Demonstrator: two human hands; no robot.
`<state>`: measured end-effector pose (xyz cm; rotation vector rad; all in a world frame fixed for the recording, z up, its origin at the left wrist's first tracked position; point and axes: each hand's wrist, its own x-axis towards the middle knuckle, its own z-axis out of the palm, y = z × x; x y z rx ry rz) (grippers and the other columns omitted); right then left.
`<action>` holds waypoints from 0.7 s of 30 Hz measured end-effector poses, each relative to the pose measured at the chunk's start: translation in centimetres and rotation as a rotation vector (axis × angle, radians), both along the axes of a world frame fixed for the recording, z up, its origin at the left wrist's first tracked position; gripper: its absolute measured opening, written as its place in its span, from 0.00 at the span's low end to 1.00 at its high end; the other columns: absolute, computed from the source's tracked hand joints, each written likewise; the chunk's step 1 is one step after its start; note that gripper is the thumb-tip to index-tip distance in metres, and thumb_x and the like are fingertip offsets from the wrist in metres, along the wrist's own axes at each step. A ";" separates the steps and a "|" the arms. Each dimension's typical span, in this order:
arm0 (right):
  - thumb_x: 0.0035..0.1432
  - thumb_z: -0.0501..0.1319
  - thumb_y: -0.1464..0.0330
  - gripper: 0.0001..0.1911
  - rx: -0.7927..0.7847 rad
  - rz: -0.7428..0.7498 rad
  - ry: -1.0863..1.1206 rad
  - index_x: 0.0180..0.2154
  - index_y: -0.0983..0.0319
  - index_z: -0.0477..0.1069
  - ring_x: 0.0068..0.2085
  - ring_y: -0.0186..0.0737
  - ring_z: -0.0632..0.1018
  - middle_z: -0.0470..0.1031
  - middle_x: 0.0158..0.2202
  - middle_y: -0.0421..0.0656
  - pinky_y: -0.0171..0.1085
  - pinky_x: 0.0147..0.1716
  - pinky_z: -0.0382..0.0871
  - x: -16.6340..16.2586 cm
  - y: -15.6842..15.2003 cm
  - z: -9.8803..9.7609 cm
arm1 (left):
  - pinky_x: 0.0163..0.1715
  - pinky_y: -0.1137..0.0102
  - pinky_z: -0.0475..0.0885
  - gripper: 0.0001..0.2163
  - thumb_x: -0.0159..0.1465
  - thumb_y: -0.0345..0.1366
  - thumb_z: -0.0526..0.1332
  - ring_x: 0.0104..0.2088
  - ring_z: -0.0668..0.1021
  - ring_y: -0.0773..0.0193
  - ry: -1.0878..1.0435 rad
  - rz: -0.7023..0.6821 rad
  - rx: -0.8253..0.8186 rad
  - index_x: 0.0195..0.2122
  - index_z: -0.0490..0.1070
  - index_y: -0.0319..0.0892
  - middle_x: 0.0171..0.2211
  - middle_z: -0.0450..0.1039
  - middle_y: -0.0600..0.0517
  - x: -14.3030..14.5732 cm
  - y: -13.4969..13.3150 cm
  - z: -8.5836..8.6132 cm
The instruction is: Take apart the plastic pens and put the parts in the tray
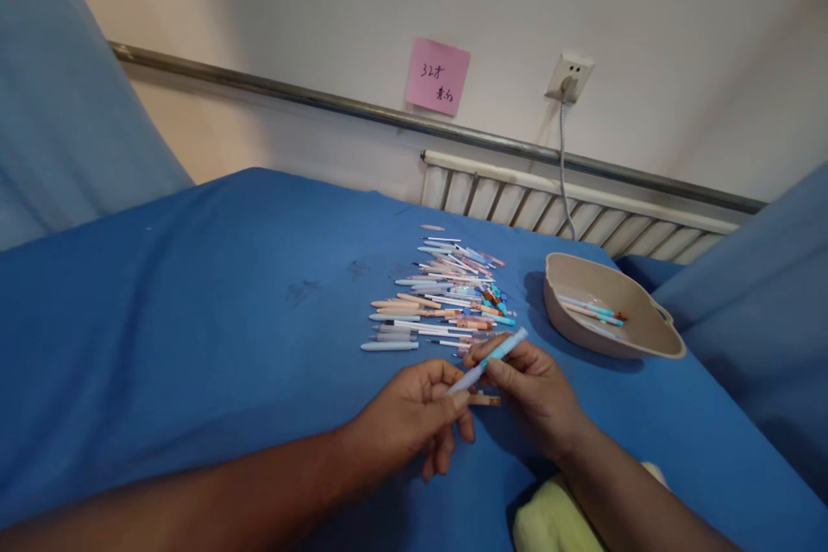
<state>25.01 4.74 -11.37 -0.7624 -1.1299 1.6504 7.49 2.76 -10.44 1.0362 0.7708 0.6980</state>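
Between my two hands is a pen (503, 350) with a pale lilac and turquoise barrel, tilted up to the right. My left hand (423, 414) pinches its lower end between thumb and fingers. My right hand (534, 388) grips the turquoise part nearer the upper end. Under the left fingers a short orange-brown piece (485, 400) sticks out; how it is held I cannot tell. Just beyond my hands lies a spread of pen parts (440, 285): grey-blue and orange barrels, white refills and small coloured pieces.
A beige basin (621, 349) with several pens in it stands to the right on the blue cloth (213, 302). Yellow-green fabric (556, 517) lies beneath my right forearm. Behind are a radiator (504, 194), a metal rail (310, 95) and a plugged-in cable (562, 155). Blue curtains hang at both sides.
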 end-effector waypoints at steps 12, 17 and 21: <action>0.50 0.69 0.64 0.08 0.043 -0.251 0.061 0.32 0.61 0.78 0.26 0.30 0.71 0.77 0.30 0.40 0.31 0.28 0.65 1.0 1.1 0.4 | 0.14 0.79 0.54 0.15 0.60 0.46 0.62 0.14 0.62 0.76 0.098 -0.025 0.110 0.39 0.66 0.40 0.20 0.66 0.60 -1.4 1.9 -0.4; 0.51 0.68 0.65 0.07 0.025 -0.185 0.087 0.33 0.62 0.76 0.26 0.29 0.72 0.76 0.30 0.40 0.30 0.28 0.65 0.7 0.9 0.8 | 0.13 0.79 0.51 0.14 0.61 0.46 0.61 0.14 0.61 0.76 0.146 -0.053 0.094 0.39 0.65 0.41 0.21 0.66 0.60 -1.4 1.8 -0.1; 0.52 0.67 0.62 0.10 0.051 -0.220 -0.056 0.32 0.63 0.73 0.26 0.31 0.71 0.75 0.28 0.40 0.32 0.27 0.64 0.9 1.2 0.4 | 0.13 0.79 0.49 0.13 0.61 0.46 0.60 0.13 0.59 0.77 0.141 -0.026 0.103 0.38 0.66 0.41 0.21 0.66 0.60 -1.3 1.7 0.0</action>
